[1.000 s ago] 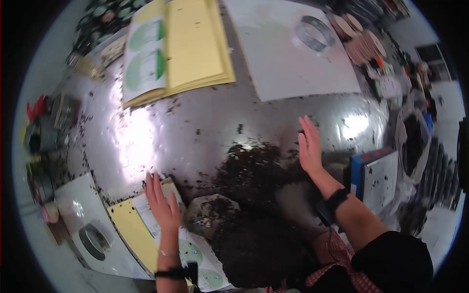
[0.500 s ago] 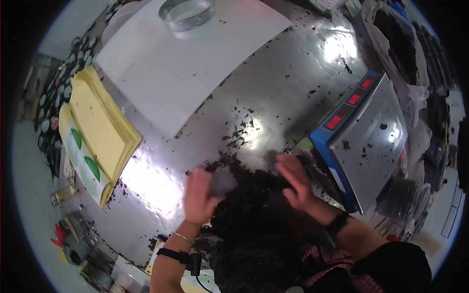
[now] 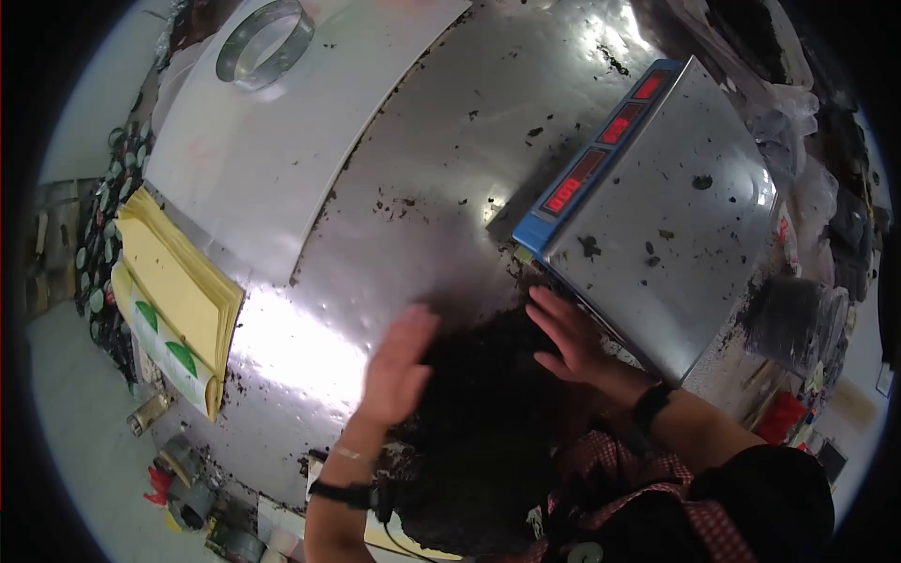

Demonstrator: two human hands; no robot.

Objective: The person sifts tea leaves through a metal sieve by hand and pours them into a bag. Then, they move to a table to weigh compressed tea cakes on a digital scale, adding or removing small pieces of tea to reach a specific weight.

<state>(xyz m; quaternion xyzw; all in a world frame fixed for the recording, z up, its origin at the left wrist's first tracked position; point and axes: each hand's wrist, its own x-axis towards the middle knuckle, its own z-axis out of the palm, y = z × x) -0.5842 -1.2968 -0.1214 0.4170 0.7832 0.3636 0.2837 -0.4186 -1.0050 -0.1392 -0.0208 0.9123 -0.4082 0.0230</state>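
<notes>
Though spread wide a second ago, left hand (image 3: 399,364) and right hand (image 3: 566,342) now corral the dark crumbly heap (image 3: 483,399), grips flat open, empty.

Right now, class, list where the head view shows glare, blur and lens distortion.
Head view: the fisheye lens curves the scale and sheet and leaves a black rim; strong glare on the steel table beside the left hand; that hand is motion-blurred, the right hand sharper; the dark heap between them shows little detail.
</notes>
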